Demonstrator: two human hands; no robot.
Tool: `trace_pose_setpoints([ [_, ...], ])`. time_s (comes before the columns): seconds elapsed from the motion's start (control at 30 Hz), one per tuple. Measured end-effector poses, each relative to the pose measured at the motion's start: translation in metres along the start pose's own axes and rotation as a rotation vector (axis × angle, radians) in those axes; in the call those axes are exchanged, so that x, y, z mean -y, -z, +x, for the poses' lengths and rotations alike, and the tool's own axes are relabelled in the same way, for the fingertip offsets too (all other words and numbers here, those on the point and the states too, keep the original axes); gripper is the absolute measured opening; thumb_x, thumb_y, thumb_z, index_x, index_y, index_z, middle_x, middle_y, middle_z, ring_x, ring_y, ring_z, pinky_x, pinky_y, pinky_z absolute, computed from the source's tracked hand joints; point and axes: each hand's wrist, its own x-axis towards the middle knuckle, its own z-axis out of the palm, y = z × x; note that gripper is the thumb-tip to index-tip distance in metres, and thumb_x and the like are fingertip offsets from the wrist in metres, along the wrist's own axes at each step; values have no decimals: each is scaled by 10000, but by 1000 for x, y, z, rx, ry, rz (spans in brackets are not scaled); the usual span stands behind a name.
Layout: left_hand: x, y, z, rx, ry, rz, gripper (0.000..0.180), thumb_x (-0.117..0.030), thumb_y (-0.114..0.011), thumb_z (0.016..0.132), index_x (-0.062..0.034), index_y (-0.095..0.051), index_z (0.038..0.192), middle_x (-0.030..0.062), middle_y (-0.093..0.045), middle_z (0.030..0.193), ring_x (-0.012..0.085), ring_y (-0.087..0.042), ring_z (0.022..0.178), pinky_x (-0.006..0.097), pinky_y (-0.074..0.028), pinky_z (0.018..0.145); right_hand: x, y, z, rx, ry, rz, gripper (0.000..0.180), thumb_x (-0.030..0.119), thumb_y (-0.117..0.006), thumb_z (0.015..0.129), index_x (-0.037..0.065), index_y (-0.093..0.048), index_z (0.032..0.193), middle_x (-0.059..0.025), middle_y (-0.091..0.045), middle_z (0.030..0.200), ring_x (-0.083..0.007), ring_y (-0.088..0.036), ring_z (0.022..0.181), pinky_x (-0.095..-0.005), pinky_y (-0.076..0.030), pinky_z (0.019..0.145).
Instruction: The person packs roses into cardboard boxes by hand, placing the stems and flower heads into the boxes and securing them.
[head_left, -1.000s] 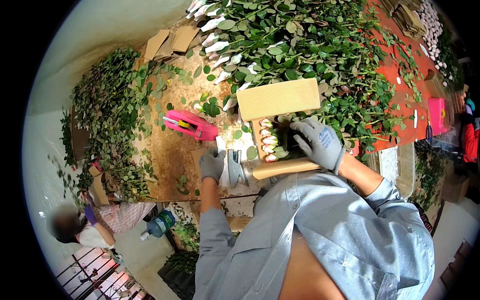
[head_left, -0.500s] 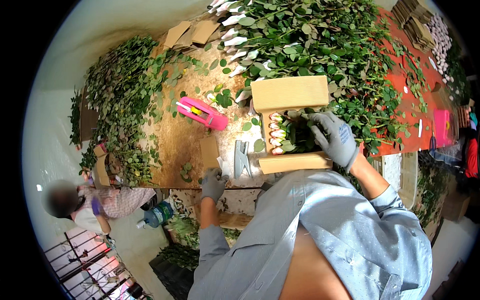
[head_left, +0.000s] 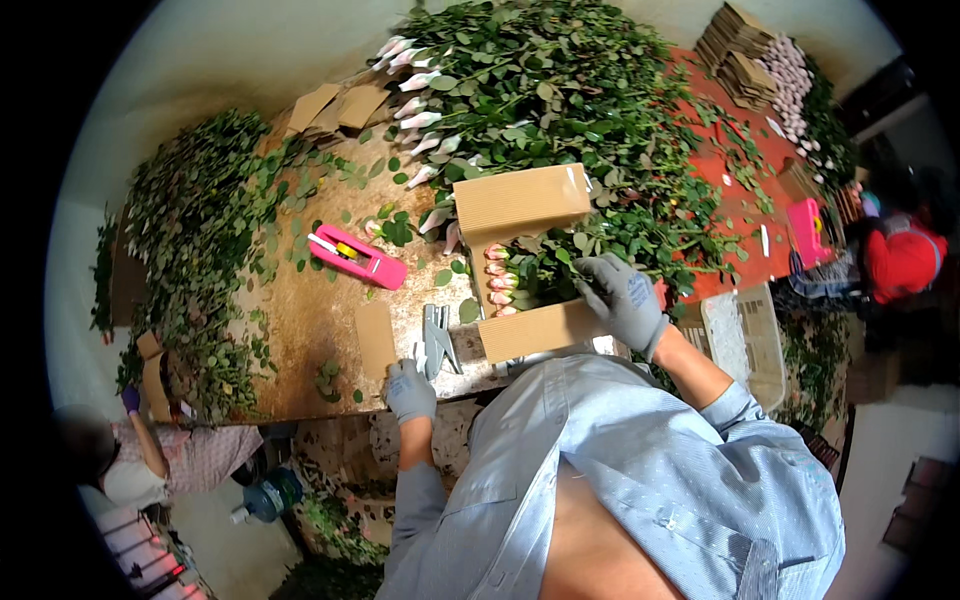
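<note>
1. Right hand (head_left: 622, 298) has a closed grip on the rose bunch (head_left: 520, 275) in its cardboard wrap (head_left: 522, 205)
2. Left hand (head_left: 410, 388) rests flat, empty, on the bench (head_left: 310, 330) edge
3. Stapler (head_left: 436, 338) lies just beside it, nearer the left

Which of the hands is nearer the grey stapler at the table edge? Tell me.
Left. The left hand rests at the table edge just below and left of the stapler. The right hand is farther off, on the rose bunch in cardboard.
</note>
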Motion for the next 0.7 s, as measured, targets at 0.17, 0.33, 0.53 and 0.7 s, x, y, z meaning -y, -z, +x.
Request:
trace_pose_setpoints([
  [0.17,20,-24,-15,-69,-125,-70,172,-85,-582,867,-41,-600,1032,212,-626,985,434,-631,903,545,-503,790,23,-16,-31,-25,38,-59,316,128,-681,905,77,-629,1213,-152,-648,1016,-369,-658,893,-447,-540,751],
  [0.33,35,-13,-54,53,-201,9,193,-119,-615,885,-24,-610,1053,233,-604,1027,442,-646,877,537,-532,787,42,-23,-70,-11,-29,-26,281,198,-642,927,93,-629,1186,-137,-646,1016,-356,-662,931,-466,-539,771],
  [0.53,32,-3,-100,253,-276,-39,303,-220,-668,916,-19,-631,1140,248,-618,1082,441,-654,926,523,-538,820,-5,-29,-136,-61,-216,-23,261,241,-640,953,85,-640,1162,-126,-656,1032,-347,-670,952,-460,-547,796],
  [0.7,-21,-6,-100,406,-477,-95,320,-227,-674,915,-19,-629,1154,249,-618,1089,440,-654,935,521,-538,825,-85,-45,-200,-112,-600,91,240,256,-587,948,92,-682,1095,-146,-692,1111,-359,-661,1067,-459,-522,923],
])
